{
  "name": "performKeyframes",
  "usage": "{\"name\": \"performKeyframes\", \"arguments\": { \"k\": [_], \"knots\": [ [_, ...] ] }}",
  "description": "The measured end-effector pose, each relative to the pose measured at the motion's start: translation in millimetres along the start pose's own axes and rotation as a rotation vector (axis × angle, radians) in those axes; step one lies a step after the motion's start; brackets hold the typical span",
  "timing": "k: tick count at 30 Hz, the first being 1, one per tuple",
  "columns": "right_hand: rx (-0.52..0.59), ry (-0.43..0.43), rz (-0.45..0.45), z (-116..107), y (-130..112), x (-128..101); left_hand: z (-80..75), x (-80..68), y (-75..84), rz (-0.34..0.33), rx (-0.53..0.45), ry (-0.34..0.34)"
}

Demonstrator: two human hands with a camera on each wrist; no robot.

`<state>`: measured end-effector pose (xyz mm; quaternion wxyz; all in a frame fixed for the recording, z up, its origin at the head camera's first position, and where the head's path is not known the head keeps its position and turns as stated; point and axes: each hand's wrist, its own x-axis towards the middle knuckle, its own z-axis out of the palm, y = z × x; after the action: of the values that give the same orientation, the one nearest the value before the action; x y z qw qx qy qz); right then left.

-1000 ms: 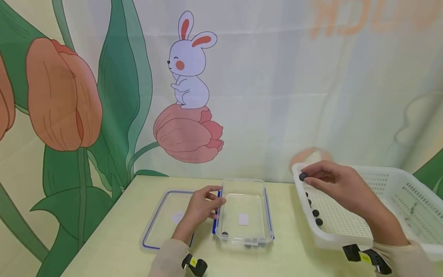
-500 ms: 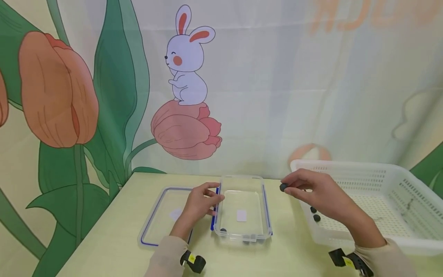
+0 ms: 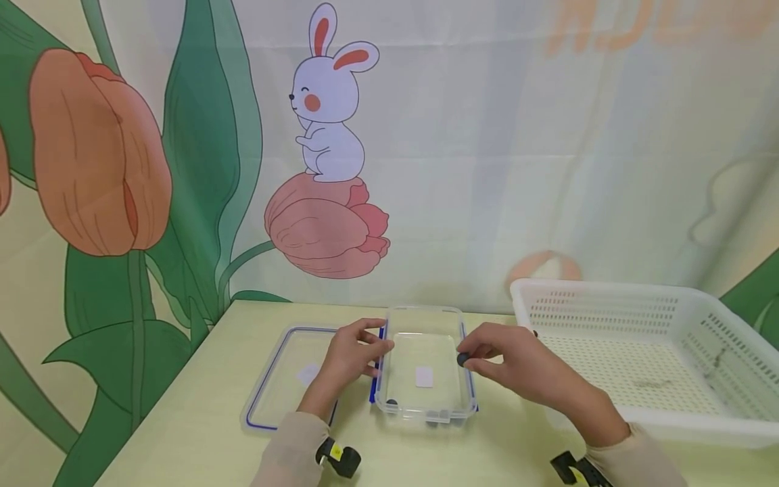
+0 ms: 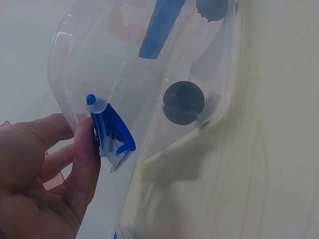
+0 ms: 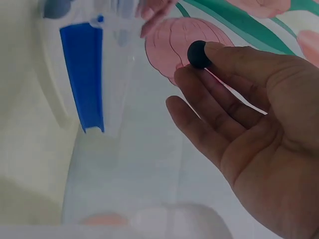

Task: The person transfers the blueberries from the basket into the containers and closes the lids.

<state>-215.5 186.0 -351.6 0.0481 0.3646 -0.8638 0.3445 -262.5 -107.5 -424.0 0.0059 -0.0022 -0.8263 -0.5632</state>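
We face a wall hanging with a rabbit (image 3: 328,101) on tulips, and below it a pale yellow bench (image 3: 195,439). On it stands a clear plastic container (image 3: 425,399) with blue clips, its long axis running 12 to 6 o'clock from us. Our right hand (image 3: 517,368) pinches a small dark ball (image 3: 462,359) between thumb and fingertips, right over the container's 3 o'clock rim, so the open box lies just to 9 o'clock of the ball. Our left hand (image 3: 353,355) grips the blue clip (image 4: 112,132) on the container's 9 o'clock wall. The lid (image 3: 286,379) lies flat at 9 o'clock of the box, the white basket (image 3: 608,304) at 3 o'clock. Two dark balls (image 4: 183,102) already lie in the near end; the basket's near floor hides behind our right hand.
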Motion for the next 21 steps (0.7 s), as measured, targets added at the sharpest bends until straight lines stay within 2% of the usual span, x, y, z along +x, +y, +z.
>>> {"name": "performKeyframes", "arguments": {
  "k": [9, 21],
  "knots": [
    [0.004, -0.112, -0.028, 32.4, 2.0, 7.2, -0.3, -0.7, -1.5, -0.005, -0.009, -0.001],
    [0.006, -0.163, -0.042, 55.3, 2.5, 10.5, 0.5, 1.1, -1.7, -0.01, -0.012, 0.001]
  ]
}}
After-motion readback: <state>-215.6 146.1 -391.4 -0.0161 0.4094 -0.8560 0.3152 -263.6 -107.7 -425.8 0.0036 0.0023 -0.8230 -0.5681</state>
